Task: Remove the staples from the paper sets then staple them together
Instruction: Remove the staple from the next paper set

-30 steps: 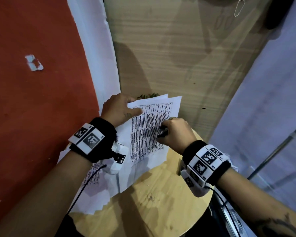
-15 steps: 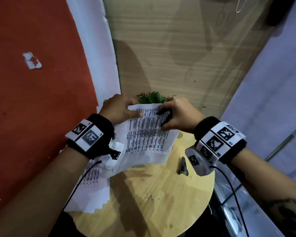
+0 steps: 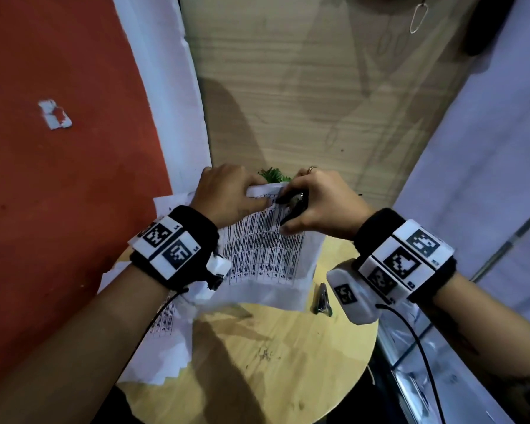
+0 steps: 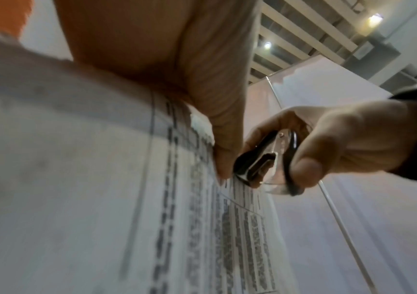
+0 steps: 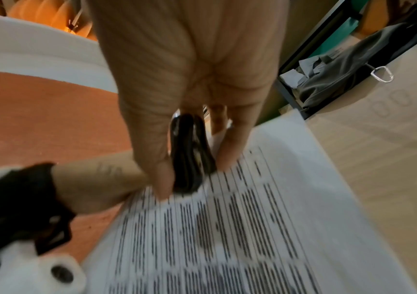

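A printed paper set (image 3: pixel 266 255) is lifted above the round wooden table (image 3: pixel 273 356). My left hand (image 3: pixel 227 194) pinches its upper left corner, thumb on top (image 4: pixel 222 155). My right hand (image 3: pixel 315 203) grips a black staple remover (image 3: pixel 292 205) with its claws against the top edge of the sheet, right beside the left thumb. The remover (image 4: pixel 260 161) shows metal jaws between black handles; seen from the right wrist, the remover (image 5: pixel 189 155) sits between thumb and fingers over the paper (image 5: pixel 227 228). The staple itself is hidden. Another paper set (image 3: pixel 162 328) lies on the table's left side.
A small dark metal stapler (image 3: pixel 322 299) lies on the table under my right wrist. A green plant (image 3: pixel 273 175) peeks from behind the paper. An orange wall (image 3: pixel 58 209) stands at the left, a wooden panel (image 3: pixel 303 87) behind, a glass pane (image 3: pixel 471 179) at the right.
My right hand carried the staple remover from mid-page up to the paper's top edge near my left thumb. The paper was raised and its top corner curled; the stapler on the table became visible.
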### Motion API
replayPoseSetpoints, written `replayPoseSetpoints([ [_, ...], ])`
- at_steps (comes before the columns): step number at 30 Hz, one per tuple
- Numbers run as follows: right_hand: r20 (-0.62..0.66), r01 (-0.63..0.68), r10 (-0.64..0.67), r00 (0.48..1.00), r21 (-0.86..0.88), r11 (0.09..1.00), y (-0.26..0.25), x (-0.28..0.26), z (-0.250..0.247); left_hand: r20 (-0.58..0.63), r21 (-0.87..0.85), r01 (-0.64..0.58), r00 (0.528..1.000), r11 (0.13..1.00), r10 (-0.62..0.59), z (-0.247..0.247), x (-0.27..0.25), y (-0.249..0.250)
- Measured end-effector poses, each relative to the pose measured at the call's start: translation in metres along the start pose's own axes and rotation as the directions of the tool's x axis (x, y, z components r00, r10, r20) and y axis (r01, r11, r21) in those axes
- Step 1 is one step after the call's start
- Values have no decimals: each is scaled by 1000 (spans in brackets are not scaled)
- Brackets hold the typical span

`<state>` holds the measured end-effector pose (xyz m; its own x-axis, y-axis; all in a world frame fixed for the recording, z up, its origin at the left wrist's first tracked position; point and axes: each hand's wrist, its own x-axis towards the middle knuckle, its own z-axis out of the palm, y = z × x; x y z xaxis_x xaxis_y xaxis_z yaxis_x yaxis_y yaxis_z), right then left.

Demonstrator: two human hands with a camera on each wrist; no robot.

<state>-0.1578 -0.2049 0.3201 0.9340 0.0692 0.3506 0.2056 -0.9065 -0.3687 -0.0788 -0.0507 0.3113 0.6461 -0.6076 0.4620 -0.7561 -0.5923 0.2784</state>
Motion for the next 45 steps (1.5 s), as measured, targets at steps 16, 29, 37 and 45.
replayPoseSetpoints([
  [16, -378, 322, -359, 853, -161, 933, -6, -10, 15, 185, -538, 171, 979, 826, -81, -18, 0, -5],
  [29, -333, 362, -462, 822, -320, 876, -11, -9, 16, 291, -686, 241, 956, 686, -45, -22, -8, -2],
  [37, -246, 424, -521, 817, -358, 832, -9, -1, 17, 309, -708, 256, 950, 658, -38, -24, -6, -6],
  [45, -244, 445, -547, 800, -369, 816, -6, 0, 18, 300, -703, 268, 952, 658, -67, -26, -7, -7],
])
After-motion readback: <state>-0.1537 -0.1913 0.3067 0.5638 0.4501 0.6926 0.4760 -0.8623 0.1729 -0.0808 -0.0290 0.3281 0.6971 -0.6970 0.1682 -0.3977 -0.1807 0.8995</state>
